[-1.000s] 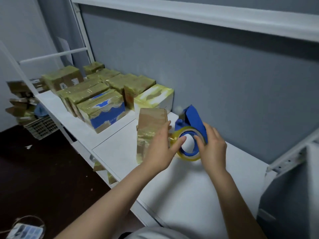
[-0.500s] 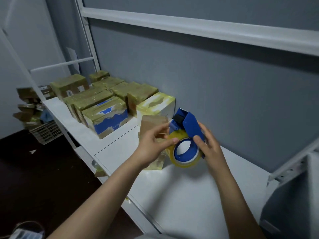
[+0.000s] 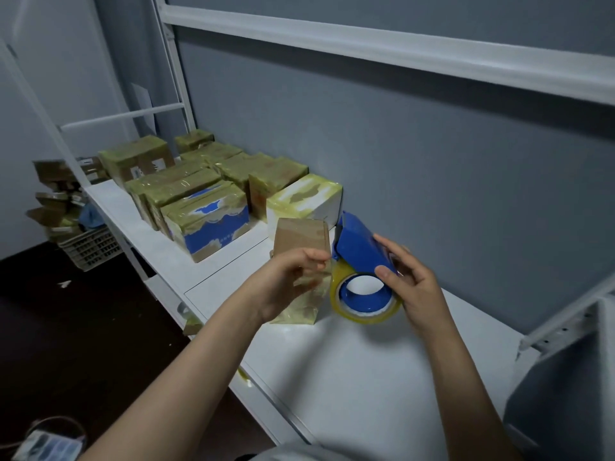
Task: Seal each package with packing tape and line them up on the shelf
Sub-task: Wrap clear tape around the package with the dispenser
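Right hand: the right hand (image 3: 412, 294) is wrapped round a blue tape dispenser (image 3: 361, 247), thumb on its side plate, holding it just above the white shelf (image 3: 349, 367).
Left hand: the left hand (image 3: 286, 281) has its fingers (image 3: 316, 257) clenched in a pinch at the dispenser's mouth. They seem to be on the tape end (image 3: 329, 261), though the film is too clear to be certain.
Package: a brown package (image 3: 301, 237) stands upright on the shelf directly behind the left fingers. Its lower half is glossy with tape and its top is bare.
Sealed row: beyond the fingers and to their left, the taped packages (image 3: 199, 207) sit side by side along the shelf.
Risk: the tall package could topple when tape is pressed on, as neither hand is bracing it.
Risk: a loose pinch could let the tape end snap back onto the roll or fold onto itself.
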